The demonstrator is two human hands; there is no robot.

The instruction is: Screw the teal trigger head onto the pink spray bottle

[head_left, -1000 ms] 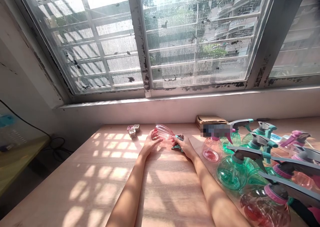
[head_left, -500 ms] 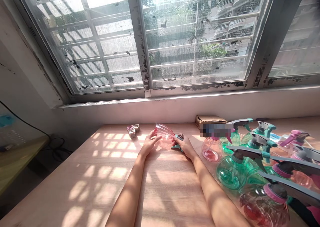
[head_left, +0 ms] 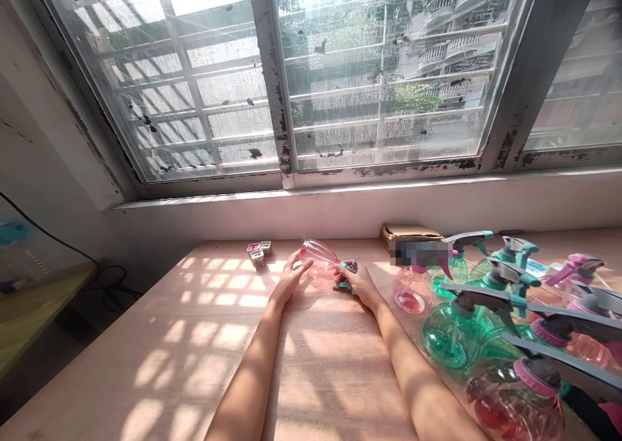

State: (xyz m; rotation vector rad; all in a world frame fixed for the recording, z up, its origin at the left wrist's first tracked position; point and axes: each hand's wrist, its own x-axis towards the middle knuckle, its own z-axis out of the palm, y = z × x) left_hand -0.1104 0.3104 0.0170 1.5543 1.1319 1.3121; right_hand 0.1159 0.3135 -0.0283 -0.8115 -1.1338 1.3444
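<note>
A clear pink spray bottle (head_left: 319, 254) lies tilted on its side between my hands, above the middle of the wooden table. My left hand (head_left: 291, 276) is closed round its base end at the left. At the neck end my right hand (head_left: 354, 277) grips a grey and teal spray head (head_left: 346, 274), partly hidden by the fingers. The spray head is at the bottle's neck; whether it is screwed on I cannot tell. A pink glow of light falls on the table below the bottle.
Several green and pink spray bottles (head_left: 449, 337) crowd the table's right side, close to my right forearm. A cardboard box (head_left: 413, 232) stands by the wall. Small square items (head_left: 256, 254) sit at the back left. A window (head_left: 340, 91) rises behind the table (head_left: 204, 363).
</note>
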